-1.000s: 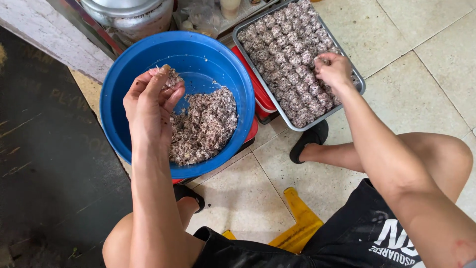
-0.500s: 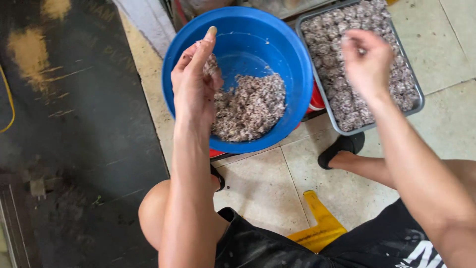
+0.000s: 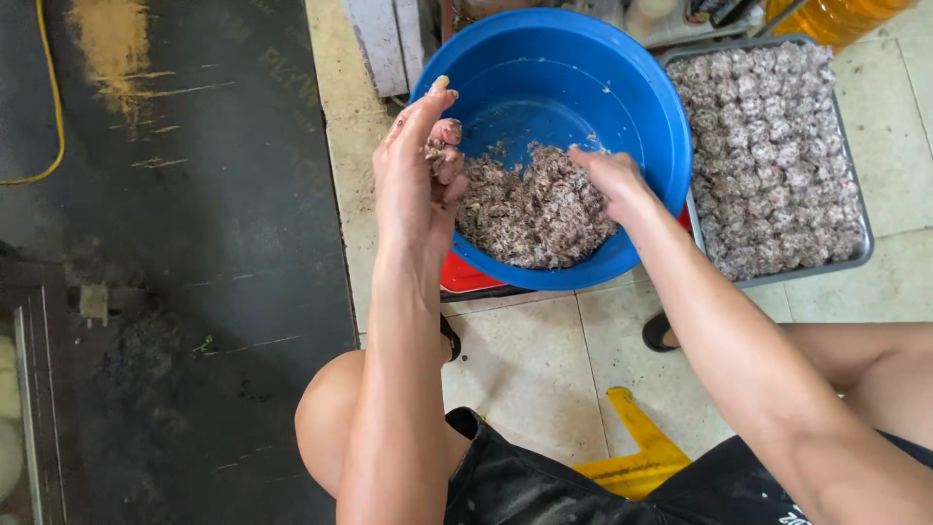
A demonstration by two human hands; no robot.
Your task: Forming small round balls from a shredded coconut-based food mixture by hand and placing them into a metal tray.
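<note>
Greyish-pink minced mixture (image 3: 535, 209) sits clumped in the curled fingers of the left hand (image 3: 418, 175), which is raised at the near-left rim of the blue basin (image 3: 641, 107); index finger sticks up straight, the other fingers are folded around a small lump, so closed on a portion of it. Right hand (image 3: 607, 175) reaches down into the basin, fingertips pressed onto or into the top of the heap; fingers look loosely bent, whether they pinch any of it cannot be told from this angle. The bulk of the mixture lies in the near half of the basin, far half is bare blue with a few smears. Basin rests on something red (image 3: 466, 277), only an edge showing. Just right of the basin, touching or almost touching it, stands a grey metal tray (image 3: 860, 248), packed nearly edge to edge with rows of shaped lumps (image 3: 768, 146) of the same stuff. Judging by that: tray looks close to full, a fair heap is left in the basin, so most portions seem done and some remain. Around: pale floor tiles (image 3: 525, 369), dark mat (image 3: 194, 243) at left, yellow low stool (image 3: 632, 457) under the person, black sandal (image 3: 656, 335) by the tray.
</note>
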